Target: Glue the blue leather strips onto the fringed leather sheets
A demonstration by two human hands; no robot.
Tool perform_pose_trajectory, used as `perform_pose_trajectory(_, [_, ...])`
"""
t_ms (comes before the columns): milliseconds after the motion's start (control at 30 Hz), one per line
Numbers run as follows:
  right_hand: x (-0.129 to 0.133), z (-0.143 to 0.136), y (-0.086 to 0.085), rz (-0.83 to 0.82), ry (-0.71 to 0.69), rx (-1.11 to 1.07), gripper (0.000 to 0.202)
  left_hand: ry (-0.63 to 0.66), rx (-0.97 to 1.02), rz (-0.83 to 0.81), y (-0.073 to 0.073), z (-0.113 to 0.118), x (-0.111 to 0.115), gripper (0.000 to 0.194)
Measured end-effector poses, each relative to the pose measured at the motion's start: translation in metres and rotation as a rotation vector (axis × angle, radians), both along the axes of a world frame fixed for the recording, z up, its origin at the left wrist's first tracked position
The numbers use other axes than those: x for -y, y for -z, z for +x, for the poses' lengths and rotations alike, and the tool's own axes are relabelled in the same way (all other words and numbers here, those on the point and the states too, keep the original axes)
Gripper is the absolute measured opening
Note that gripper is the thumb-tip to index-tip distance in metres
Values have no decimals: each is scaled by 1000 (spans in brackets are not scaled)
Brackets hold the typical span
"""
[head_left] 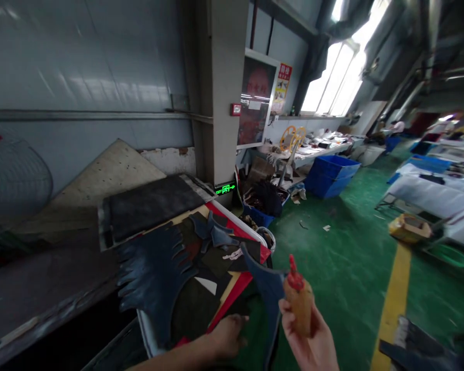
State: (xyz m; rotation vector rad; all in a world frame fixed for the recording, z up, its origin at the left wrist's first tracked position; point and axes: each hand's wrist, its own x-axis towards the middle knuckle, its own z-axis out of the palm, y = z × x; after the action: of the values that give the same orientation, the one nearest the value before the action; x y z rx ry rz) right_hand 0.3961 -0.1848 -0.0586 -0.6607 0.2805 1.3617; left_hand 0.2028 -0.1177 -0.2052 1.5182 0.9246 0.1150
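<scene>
Amber bottle (302, 308), red nozzle (295, 278) up

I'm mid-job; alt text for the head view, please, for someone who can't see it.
The right hand holds a brownish bottle, red nozzle up; the left hand, blurred, is near dark blue cut pieces. Beyond, green floor stretches past a blue bin.

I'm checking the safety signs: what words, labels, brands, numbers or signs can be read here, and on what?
Green sign: an arrow pointing right; its small letters are blurred.
Poster: perhaps "栓" at top; the rest is too blurred.
Framed panel: red characters, too faint to read.
Red box: any marking is too small.
Bottle in the right hand: no text visible.
</scene>
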Motion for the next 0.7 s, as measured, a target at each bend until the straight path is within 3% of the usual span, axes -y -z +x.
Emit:
perform_pose_trajectory(100, [-12,2,-23,46,50,-70,43,133,-65,231,6,12,2,105])
perform_pose_trajectory(200, [-19,0,-45,82,113,-111,46,280,-112,365,5,34,4,131])
perform_pose_trajectory(333, [-24,-2,-59,102,186,-102,51,455,-11,406,6,65,9,137])
perform_pose_trajectory(433, [-27,2,-63,140,205,-47,57,629,65,504,6,75,9,124])
perform_pose_trajectory(500, [-31,6,-67,150,228,-17,62,634,79,648,2,75,7,111])
perform_pose_trajectory(567, [-36,9,-73,167,252,-4,64,592,54,716,-4,76,6,111])
perform_pose_trajectory(700, [-47,14,-86,208,301,34,63,406,-27,456,-19,87,15,133])
